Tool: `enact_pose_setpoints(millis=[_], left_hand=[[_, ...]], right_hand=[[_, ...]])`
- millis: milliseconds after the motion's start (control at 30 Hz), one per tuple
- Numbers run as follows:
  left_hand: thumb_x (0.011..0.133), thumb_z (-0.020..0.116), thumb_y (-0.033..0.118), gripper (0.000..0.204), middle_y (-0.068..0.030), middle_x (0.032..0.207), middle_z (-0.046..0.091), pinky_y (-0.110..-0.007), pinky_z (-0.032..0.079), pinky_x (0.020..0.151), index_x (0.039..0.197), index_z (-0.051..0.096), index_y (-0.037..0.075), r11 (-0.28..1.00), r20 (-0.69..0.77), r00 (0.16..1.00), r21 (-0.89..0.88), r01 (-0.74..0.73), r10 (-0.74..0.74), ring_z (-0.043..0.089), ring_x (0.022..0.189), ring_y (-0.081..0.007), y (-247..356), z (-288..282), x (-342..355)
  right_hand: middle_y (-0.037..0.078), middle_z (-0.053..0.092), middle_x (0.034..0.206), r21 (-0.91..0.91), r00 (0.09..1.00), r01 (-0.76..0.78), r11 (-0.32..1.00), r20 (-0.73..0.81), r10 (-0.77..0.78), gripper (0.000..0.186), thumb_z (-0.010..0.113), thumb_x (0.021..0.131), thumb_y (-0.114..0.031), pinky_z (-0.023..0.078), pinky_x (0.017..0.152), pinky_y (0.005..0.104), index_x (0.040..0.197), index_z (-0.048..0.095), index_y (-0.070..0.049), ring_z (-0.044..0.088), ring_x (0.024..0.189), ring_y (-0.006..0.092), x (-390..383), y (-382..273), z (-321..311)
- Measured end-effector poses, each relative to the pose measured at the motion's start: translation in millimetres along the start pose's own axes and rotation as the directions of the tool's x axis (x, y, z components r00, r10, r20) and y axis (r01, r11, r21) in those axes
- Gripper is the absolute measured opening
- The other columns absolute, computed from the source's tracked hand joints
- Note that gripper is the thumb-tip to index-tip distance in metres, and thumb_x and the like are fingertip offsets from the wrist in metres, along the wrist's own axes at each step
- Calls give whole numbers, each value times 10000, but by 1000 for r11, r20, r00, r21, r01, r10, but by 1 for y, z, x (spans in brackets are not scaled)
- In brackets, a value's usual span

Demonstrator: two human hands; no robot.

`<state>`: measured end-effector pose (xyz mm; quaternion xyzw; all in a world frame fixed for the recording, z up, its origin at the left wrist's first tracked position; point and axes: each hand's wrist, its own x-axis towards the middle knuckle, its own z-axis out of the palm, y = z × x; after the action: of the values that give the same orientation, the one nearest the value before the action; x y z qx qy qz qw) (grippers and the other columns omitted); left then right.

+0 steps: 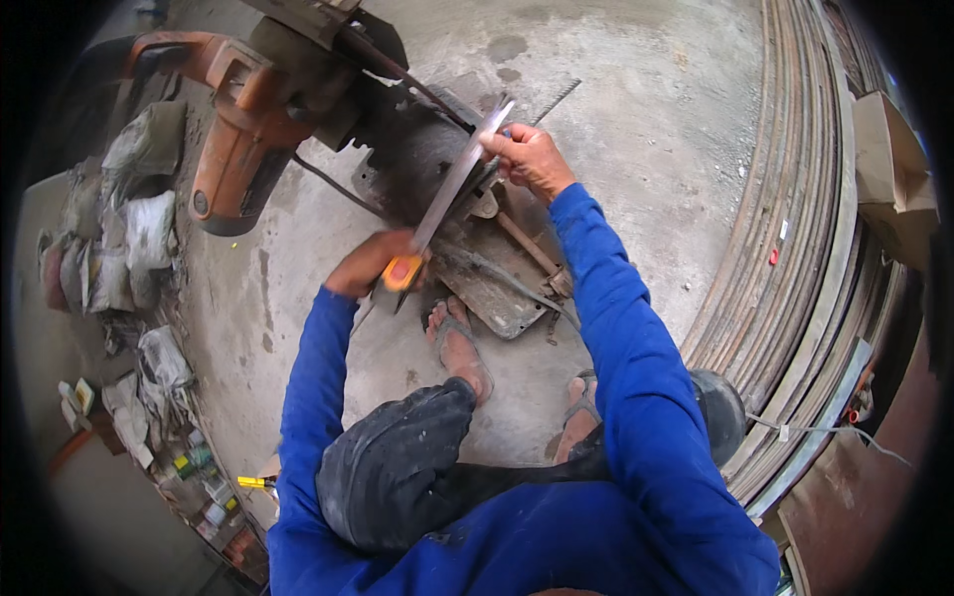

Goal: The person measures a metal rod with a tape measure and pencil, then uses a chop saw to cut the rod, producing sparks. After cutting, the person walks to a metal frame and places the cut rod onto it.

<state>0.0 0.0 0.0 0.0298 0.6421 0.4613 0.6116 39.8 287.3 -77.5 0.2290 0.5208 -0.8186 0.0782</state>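
Note:
My left hand (pixel 373 260) grips a yellow-orange tape measure (pixel 403 270), its silvery blade (pixel 449 189) pulled out diagonally up to the right. My right hand (pixel 527 159) pinches that blade near its far end, with a small blue item partly hidden in the fingers. Beneath the blade a ribbed steel bar (pixel 554 101) runs across the dark metal base (pixel 512 316) of a cut-off saw. The saw's orange motor housing and handle (pixel 231 174) stand at upper left, beside my left arm.
Long rusty steel bars (pixel 755 248) lie along the right, beside cardboard (pixel 884 159). Dusty sacks (pixel 149 228) and assorted small boxes (pixel 209 487) line the left. A cable (pixel 338 189) crosses the concrete floor (pixel 646 119) under the saw. My feet stand just before its base.

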Motion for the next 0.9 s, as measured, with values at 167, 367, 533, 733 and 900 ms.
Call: enact_pose_setpoints(millis=[167,367,533,733,900], left_hand=[[931,568,265,270,-85,827,673,-300,530,672,970,628,4,981,-277,947,-149,126,-164,654,723,-169,-129,-32,-111],[924,573,246,243,-52,763,662,-273,504,662,900,655,19,910,-335,848,-207,360,-412,628,675,-144,-223,-28,-175],[922,583,238,231,-1,746,625,-255,460,624,858,651,26,952,-366,883,-39,303,-295,557,648,-91,-219,-47,-105],[954,560,245,247,-2,749,632,-238,465,596,897,654,23,990,-321,939,28,139,-123,570,636,-83,-160,-49,-16],[939,560,214,230,-2,762,634,-231,460,612,911,666,12,996,-329,940,-43,84,-94,568,654,-77,-120,-24,18]], right_hand=[[-7,622,705,-105,996,-47,993,64,54,318,803,748,-338,353,423,189,875,679,-75,496,520,43,2,-12,-20],[13,615,703,-42,970,12,999,-243,-22,229,710,829,-251,386,450,201,913,657,-44,493,506,58,22,9,-41],[6,605,688,26,937,34,999,-348,-22,217,693,841,-254,348,411,204,895,653,-47,488,494,48,36,23,-40],[-9,571,637,-139,965,-44,989,-262,6,306,725,809,-349,348,427,226,808,649,-52,475,488,64,37,23,-34],[-11,547,599,-406,983,-178,897,-115,143,430,759,756,-472,367,484,260,741,655,-55,465,509,87,25,21,-26]])
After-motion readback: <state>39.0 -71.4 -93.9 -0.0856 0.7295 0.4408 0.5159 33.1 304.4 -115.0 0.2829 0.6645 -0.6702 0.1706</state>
